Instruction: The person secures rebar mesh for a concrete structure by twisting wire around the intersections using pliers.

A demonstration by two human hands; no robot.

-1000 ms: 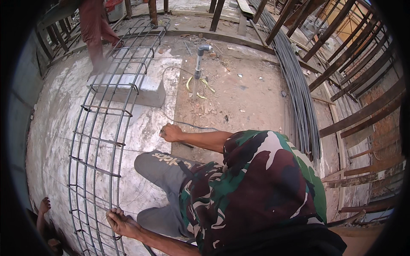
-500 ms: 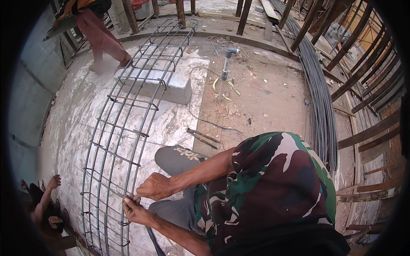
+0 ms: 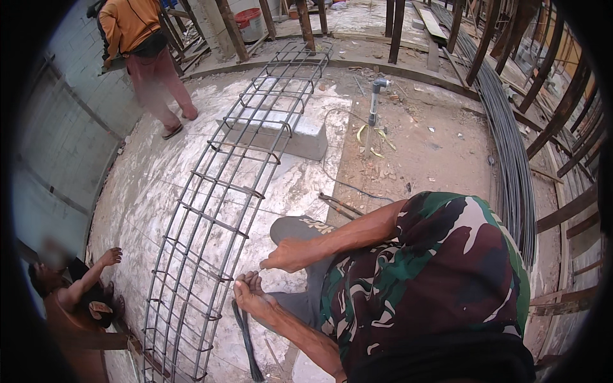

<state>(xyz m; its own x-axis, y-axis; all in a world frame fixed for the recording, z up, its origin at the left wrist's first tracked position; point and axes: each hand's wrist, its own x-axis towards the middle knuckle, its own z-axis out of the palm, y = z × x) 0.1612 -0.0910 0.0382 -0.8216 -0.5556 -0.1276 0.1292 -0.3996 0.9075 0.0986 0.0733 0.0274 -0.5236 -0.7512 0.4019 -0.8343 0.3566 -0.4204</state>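
Note:
Beside the near right edge of a long steel rebar cage, my two hands are close together. My right hand is closed in a pinch, thumb and forefinger pointing at the left hand; whatever it pinches is too thin to make out. Just below it, my left hand has its fingers curled up toward the thumb, and what they hold cannot be told. A dark bundle of thin tie wires lies on the ground below the left hand, its upper end near the cage. Long-handled pincers lie beyond my knee.
The cage rests across a concrete block. An upright grey pipe stands in the dirt. Long rebar lies bundled at right, near wooden posts. One person stands at far left; another crouches at near left. A bucket stands behind.
My hands have come off the cage bar and sit slightly apart from it. The view has shifted left. The far person has stepped away from the cage and stands by the wall.

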